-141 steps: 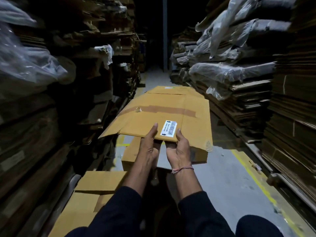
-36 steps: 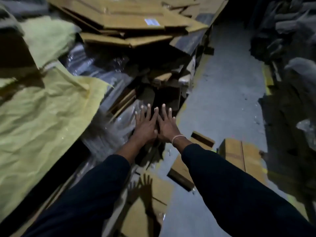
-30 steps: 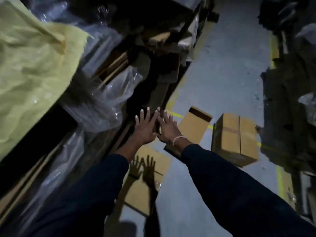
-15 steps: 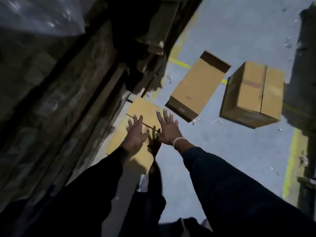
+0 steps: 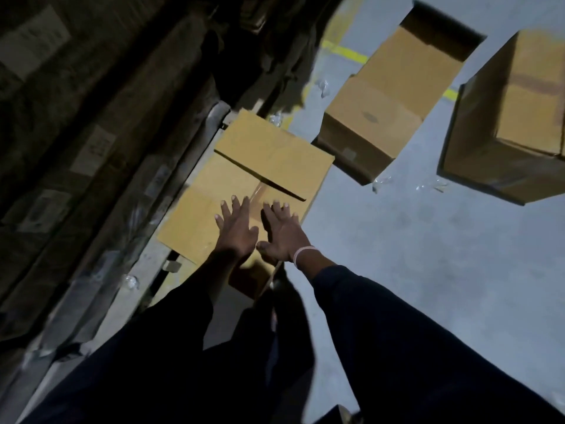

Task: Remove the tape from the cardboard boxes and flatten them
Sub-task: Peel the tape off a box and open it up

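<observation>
As we lean over the floor, both hands are spread over the flattened cardboard.

Left to right: our left hand and right hand have fingers splayed wide, holding nothing, just above or on the sheet, whose long axis runs away from us. Beyond, right, the open box and the taped box lie nearer our right hand. We can read no writing.

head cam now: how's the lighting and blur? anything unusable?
Head view: uneven light; the floor and the flat cardboard under the left hand and right hand are lit, while the stacks on the left sink into near-black. Motion blur softens the open box and the taped box. Wide-angle tilt skews the edges. Sleeves show no detail.
</observation>
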A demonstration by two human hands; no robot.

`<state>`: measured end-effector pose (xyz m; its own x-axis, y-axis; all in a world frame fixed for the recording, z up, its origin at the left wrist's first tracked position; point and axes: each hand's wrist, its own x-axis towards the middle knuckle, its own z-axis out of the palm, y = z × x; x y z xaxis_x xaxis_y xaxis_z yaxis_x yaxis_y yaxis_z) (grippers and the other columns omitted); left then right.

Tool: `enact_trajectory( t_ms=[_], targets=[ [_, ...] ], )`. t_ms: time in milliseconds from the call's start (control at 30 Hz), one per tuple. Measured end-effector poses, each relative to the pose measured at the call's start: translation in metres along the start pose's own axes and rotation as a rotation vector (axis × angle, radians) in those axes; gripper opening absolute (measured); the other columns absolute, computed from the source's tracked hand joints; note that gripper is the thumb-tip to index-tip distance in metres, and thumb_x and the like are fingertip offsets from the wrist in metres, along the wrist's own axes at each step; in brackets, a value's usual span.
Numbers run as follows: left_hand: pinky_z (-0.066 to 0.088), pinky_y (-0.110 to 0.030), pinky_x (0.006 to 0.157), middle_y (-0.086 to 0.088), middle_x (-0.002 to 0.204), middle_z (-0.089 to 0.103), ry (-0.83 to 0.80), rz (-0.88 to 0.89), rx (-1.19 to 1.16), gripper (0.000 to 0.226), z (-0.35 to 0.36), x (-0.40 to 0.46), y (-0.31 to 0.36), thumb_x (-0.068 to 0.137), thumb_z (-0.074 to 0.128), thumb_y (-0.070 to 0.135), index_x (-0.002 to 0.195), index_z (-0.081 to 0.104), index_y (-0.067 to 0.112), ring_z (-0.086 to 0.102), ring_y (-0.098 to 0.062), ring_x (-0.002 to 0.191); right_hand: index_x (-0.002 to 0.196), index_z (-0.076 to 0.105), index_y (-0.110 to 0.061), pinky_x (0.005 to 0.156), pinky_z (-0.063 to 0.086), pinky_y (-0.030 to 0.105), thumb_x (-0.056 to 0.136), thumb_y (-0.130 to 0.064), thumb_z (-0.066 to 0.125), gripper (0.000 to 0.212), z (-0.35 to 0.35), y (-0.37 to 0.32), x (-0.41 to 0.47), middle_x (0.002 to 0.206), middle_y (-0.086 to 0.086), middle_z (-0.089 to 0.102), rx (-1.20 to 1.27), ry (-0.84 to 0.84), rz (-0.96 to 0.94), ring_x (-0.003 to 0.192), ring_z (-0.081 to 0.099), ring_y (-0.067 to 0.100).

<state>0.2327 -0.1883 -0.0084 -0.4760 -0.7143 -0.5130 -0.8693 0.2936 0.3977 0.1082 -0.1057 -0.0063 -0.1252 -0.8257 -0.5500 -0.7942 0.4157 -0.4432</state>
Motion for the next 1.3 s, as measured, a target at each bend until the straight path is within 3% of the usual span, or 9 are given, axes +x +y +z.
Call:
enact_trajectory(
  t_ms=[233, 433, 533, 633, 767, 933, 1033, 1100, 1300],
  targets=[
    [-0.01, -0.064, 0.123, -0.017, 0.173, -0.008, -0.128, 0.163, 0.257, 0.072, 0.014, 0.017, -0.027, 0.105, 0.052, 0.022, 0.164, 0.011, 0.015, -0.022, -0.045, 0.154, 0.156, 0.035, -0.011, 0.128, 0.0, 0.052, 0.091, -0.035, 0.071, 0.079, 0.067, 0.0, 0.016, 0.17, 0.015, 0.019, 0.279, 0.162, 0.004, 0.159, -0.001, 0.036],
    [-0.013, -0.059, 0.125, -0.017, 0.171, 0.018, -0.212, 0.258, 0.413, 0.062, -0.019, 0.038, -0.001, 0.105, 0.057, 0.026, 0.161, 0.031, 0.018, -0.012, -0.034, 0.159, 0.125, 0.061, -0.017, 0.124, 0.022, 0.053, 0.086, -0.025, 0.08, 0.045, 0.058, 0.002, 0.021, 0.137, 0.011, 0.063, 0.416, 0.263, 0.0, 0.14, 0.045, 0.035],
    [0.015, -0.052, 0.124, -0.011, 0.157, 0.048, -0.32, 0.259, 0.473, 0.058, -0.033, 0.036, 0.011, 0.101, 0.065, 0.029, 0.154, 0.045, 0.019, 0.031, -0.031, 0.152, 0.127, 0.061, -0.019, 0.116, 0.037, 0.056, 0.083, -0.024, 0.081, 0.048, 0.056, 0.0, 0.018, 0.124, 0.01, 0.07, 0.453, 0.291, -0.026, 0.121, 0.06, 0.035],
    [0.049, -0.045, 0.106, -0.003, 0.13, 0.068, -0.388, 0.263, 0.474, 0.043, -0.043, 0.036, 0.014, 0.091, 0.077, 0.022, 0.132, 0.062, 0.024, 0.063, -0.021, 0.115, 0.137, 0.058, -0.021, 0.102, 0.051, 0.047, 0.084, -0.023, 0.081, 0.058, 0.049, -0.004, 0.005, 0.129, 0.012, 0.069, 0.464, 0.32, -0.073, 0.117, 0.064, 0.036],
    [0.051, -0.048, 0.106, 0.008, 0.119, 0.071, -0.364, 0.302, 0.414, 0.029, -0.057, 0.017, 0.017, 0.086, 0.083, 0.02, 0.101, 0.066, 0.038, 0.064, -0.017, 0.116, 0.129, 0.06, -0.023, 0.086, 0.058, 0.042, 0.086, -0.02, 0.079, 0.047, 0.037, -0.013, -0.023, 0.116, 0.01, 0.071, 0.353, 0.417, -0.099, 0.102, 0.068, 0.031],
    [0.052, -0.038, 0.099, 0.004, 0.121, 0.069, -0.228, 0.352, 0.41, 0.037, -0.07, -0.021, 0.029, 0.093, 0.075, 0.018, 0.129, 0.069, 0.023, 0.063, -0.017, 0.113, 0.113, 0.06, -0.028, 0.083, 0.059, 0.041, 0.091, -0.016, 0.072, 0.027, 0.006, -0.007, -0.084, 0.102, 0.004, 0.067, 0.155, 0.501, -0.079, 0.092, 0.065, 0.026],
    [0.049, -0.033, 0.082, -0.001, 0.108, 0.073, -0.182, 0.367, 0.478, 0.023, -0.074, -0.04, 0.033, 0.093, 0.073, 0.015, 0.115, 0.073, 0.022, 0.065, -0.019, 0.1, 0.112, 0.063, -0.024, 0.086, 0.057, 0.044, 0.1, -0.015, 0.059, 0.015, -0.02, 0.015, -0.12, 0.1, 0.008, 0.068, 0.041, 0.569, -0.027, 0.092, 0.065, 0.031],
    [0.049, -0.033, 0.08, -0.002, 0.104, 0.073, -0.207, 0.363, 0.489, 0.015, -0.069, -0.051, 0.033, 0.09, 0.075, 0.017, 0.103, 0.073, 0.025, 0.066, -0.02, 0.095, 0.125, 0.065, -0.018, 0.087, 0.055, 0.045, 0.103, -0.013, 0.053, 0.026, -0.032, 0.034, -0.146, 0.109, 0.017, 0.069, -0.085, 0.577, 0.039, 0.1, 0.066, 0.038],
    [0.049, -0.036, 0.081, -0.01, 0.116, 0.069, -0.273, 0.558, 0.619, 0.021, 0.005, -0.11, 0.059, 0.098, 0.064, 0.017, 0.117, 0.07, 0.011, 0.066, -0.029, 0.102, 0.116, 0.076, -0.024, 0.084, 0.057, 0.037, 0.095, -0.012, 0.063, 0.028, -0.006, 0.079, -0.222, 0.112, 0.005, 0.073, -0.345, 0.529, 0.15, 0.1, 0.069, 0.027]
  ],
)
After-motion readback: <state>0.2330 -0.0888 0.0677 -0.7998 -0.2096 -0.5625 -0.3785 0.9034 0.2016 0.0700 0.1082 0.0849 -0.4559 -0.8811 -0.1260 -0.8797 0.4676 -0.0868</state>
